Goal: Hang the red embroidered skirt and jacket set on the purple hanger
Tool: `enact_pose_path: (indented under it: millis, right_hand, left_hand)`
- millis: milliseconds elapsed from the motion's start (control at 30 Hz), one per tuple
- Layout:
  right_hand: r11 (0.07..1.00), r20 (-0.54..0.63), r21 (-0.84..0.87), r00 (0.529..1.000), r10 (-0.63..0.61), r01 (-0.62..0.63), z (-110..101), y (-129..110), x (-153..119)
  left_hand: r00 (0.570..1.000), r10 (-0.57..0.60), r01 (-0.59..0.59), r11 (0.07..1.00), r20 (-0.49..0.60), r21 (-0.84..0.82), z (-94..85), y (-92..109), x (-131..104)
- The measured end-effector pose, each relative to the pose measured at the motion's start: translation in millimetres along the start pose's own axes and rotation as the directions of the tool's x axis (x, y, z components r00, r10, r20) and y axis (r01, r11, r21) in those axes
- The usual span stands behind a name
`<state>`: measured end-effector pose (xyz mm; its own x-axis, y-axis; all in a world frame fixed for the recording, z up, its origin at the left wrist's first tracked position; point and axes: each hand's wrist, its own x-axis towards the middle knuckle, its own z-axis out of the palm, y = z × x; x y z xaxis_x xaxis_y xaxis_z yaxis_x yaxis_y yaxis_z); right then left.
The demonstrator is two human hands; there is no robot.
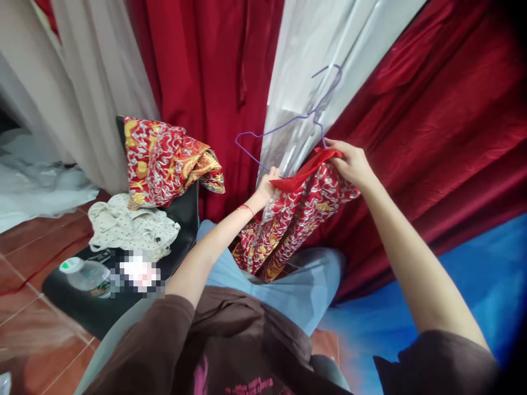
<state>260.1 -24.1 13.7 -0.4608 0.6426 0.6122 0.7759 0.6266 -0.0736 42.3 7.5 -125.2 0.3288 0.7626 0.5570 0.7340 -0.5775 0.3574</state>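
Red embroidered garment [323, 192] hangs centrally, long axis running downward from its plain red band [305, 171]. Purple wire hanger [315, 111] stands above it, hook uppermost. Left hand [264, 186] and right hand [351, 162] grip opposite band ends, fingers closed; garment falls below both, neither clearly nearer. Hanger-to-cloth attachment cannot be determined.

Purple wire hanger [288, 124] at one o'clock, hook up. Red garment [297, 216], silver-gold pattern, hangs creased toward seven o'clock.
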Motion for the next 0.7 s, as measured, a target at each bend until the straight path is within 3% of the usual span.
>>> enact_pose_path:
  millis: [133,267,367,467,533,600,700]
  right_hand:
    - [1.0,0.042,-0.025,0.999,0.003,-0.002,32.3,-8.0,12.2]
    - [0.998,-0.051,-0.02,0.997,0.05,-0.052,49.6,0.3,9.5]
    - [0.993,-0.082,-0.003,0.989,0.121,-0.122,56.4,-0.2,7.8]
    - [0.971,-0.116,-0.035,0.966,0.232,-0.238,63.8,-10.4,8.1]
    - [0.942,-0.16,-0.077,0.937,0.311,-0.326,68.5,-18.3,8.4]
    - [0.914,-0.167,-0.122,0.916,0.366,-0.387,71.0,-23.5,8.7]
    - [0.904,-0.085,-0.165,0.919,0.386,-0.395,69.0,-25.1,9.2]
  left_hand:
    - [0.996,-0.05,0.034,0.98,0.077,0.194,-12.2,6.0,-10.3]
    - [0.995,-0.006,-0.025,0.949,0.097,0.314,-25.1,4.0,-14.9]
    - [0.999,0.045,-0.052,0.925,0.03,0.375,-29.8,1.4,-17.0]
    - [0.996,0.037,-0.006,0.936,-0.082,0.352,-31.4,-0.3,-25.5]
    - [0.988,-0.068,0.105,0.954,-0.141,0.281,-33.1,-2.8,-34.4]
    - [0.965,-0.225,0.246,0.955,-0.131,0.168,-36.4,-9.6,-42.9]
    - [0.917,-0.392,0.392,0.92,0.068,0.017,-43.2,-31.4,-50.6]
